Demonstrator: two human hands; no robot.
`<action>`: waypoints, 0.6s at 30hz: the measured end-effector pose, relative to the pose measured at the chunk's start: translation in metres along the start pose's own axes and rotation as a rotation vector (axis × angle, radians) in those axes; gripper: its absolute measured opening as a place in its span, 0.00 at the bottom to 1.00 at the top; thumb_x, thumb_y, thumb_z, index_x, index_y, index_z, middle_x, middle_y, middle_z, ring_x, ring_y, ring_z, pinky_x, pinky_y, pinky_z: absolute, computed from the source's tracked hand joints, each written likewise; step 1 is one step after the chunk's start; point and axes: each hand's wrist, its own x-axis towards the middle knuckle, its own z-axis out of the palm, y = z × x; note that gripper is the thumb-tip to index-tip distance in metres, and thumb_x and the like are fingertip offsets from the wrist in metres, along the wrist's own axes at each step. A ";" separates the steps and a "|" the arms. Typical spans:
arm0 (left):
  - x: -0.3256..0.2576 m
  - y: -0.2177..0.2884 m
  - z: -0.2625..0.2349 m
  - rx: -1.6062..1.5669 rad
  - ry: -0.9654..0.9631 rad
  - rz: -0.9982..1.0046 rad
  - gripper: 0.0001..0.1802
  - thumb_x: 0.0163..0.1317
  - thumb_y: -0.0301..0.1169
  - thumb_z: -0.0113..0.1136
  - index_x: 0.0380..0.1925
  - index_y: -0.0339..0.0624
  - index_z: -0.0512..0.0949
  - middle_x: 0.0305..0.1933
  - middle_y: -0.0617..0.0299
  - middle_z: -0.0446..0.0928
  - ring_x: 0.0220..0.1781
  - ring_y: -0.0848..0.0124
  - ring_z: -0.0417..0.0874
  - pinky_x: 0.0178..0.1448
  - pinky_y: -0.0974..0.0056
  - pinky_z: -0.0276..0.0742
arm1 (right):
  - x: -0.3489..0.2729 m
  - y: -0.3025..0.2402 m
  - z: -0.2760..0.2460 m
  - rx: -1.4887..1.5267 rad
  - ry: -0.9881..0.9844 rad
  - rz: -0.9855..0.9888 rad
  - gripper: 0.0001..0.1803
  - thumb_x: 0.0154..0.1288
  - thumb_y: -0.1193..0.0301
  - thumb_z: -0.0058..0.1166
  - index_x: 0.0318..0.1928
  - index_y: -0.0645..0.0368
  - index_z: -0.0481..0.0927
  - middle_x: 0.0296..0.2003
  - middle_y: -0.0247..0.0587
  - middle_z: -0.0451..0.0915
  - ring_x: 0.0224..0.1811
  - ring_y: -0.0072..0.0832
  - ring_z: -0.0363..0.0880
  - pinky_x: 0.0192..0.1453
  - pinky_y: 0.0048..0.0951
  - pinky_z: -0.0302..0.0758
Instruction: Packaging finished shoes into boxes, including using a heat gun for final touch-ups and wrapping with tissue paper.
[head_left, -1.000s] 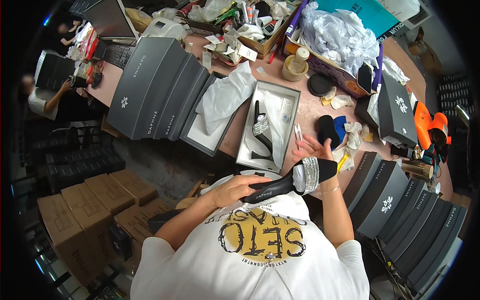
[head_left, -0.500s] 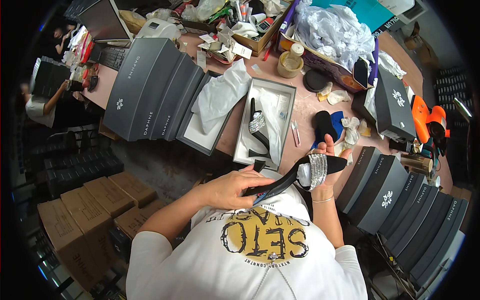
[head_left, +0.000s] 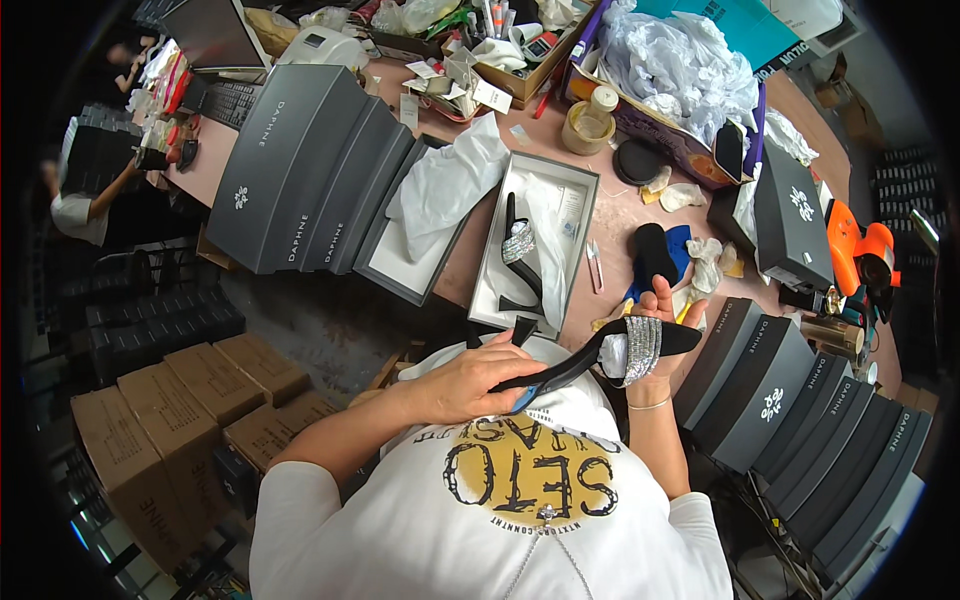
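Observation:
I hold a black high-heeled shoe (head_left: 590, 355) with a glittering silver strap in front of my chest. My left hand (head_left: 480, 375) grips its heel end. My right hand (head_left: 662, 330) holds the toe end at the strap, fingers raised behind it. The matching shoe (head_left: 520, 262) lies in an open white-lined shoe box (head_left: 575, 190) on the pink table just ahead of my hands.
A row of grey shoe boxes (head_left: 300, 170) with crumpled tissue paper (head_left: 445, 180) stands at left, more grey boxes (head_left: 800, 400) at right. Tape roll (head_left: 587, 125), a carton of white paper (head_left: 680, 60) and an orange tool (head_left: 860, 250) lie about. Brown cartons (head_left: 170, 400) sit on the floor. Another person (head_left: 85, 200) works far left.
The shoe has turned a little and shifted right in my hands, its toe now pointing further to the right. The boxed shoe has not moved.

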 end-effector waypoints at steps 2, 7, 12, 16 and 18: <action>0.000 -0.002 0.004 -0.004 0.043 0.006 0.21 0.60 0.28 0.55 0.53 0.33 0.73 0.44 0.53 0.77 0.49 0.60 0.79 0.75 0.42 0.49 | -0.001 0.000 0.003 -0.015 0.037 -0.014 0.40 0.65 0.37 0.42 0.52 0.65 0.77 0.32 0.41 0.78 0.30 0.27 0.78 0.34 0.24 0.77; 0.002 0.001 0.005 -0.007 0.055 -0.054 0.20 0.59 0.29 0.57 0.51 0.33 0.74 0.40 0.53 0.79 0.44 0.58 0.80 0.75 0.44 0.51 | -0.002 0.001 0.001 -0.017 0.096 -0.010 0.40 0.65 0.37 0.43 0.52 0.65 0.77 0.31 0.42 0.79 0.30 0.27 0.78 0.35 0.24 0.78; 0.004 -0.002 -0.003 -0.030 -0.012 -0.031 0.20 0.58 0.28 0.58 0.51 0.36 0.76 0.41 0.54 0.81 0.41 0.60 0.83 0.75 0.45 0.53 | -0.001 0.001 0.005 -0.007 0.082 -0.008 0.38 0.66 0.38 0.42 0.52 0.64 0.77 0.32 0.42 0.80 0.31 0.28 0.80 0.36 0.26 0.79; 0.007 0.004 -0.008 -0.024 -0.032 -0.078 0.19 0.58 0.26 0.58 0.50 0.35 0.77 0.38 0.54 0.82 0.39 0.60 0.83 0.75 0.46 0.54 | 0.000 -0.001 -0.002 0.024 0.020 0.024 0.40 0.67 0.37 0.36 0.53 0.64 0.76 0.35 0.44 0.82 0.34 0.33 0.83 0.39 0.31 0.82; 0.006 0.005 -0.005 -0.011 0.003 -0.089 0.19 0.58 0.26 0.57 0.50 0.34 0.76 0.36 0.53 0.81 0.38 0.59 0.82 0.73 0.47 0.56 | 0.000 0.000 -0.001 -0.004 0.040 0.020 0.37 0.67 0.39 0.41 0.53 0.63 0.77 0.33 0.43 0.81 0.35 0.30 0.82 0.40 0.29 0.82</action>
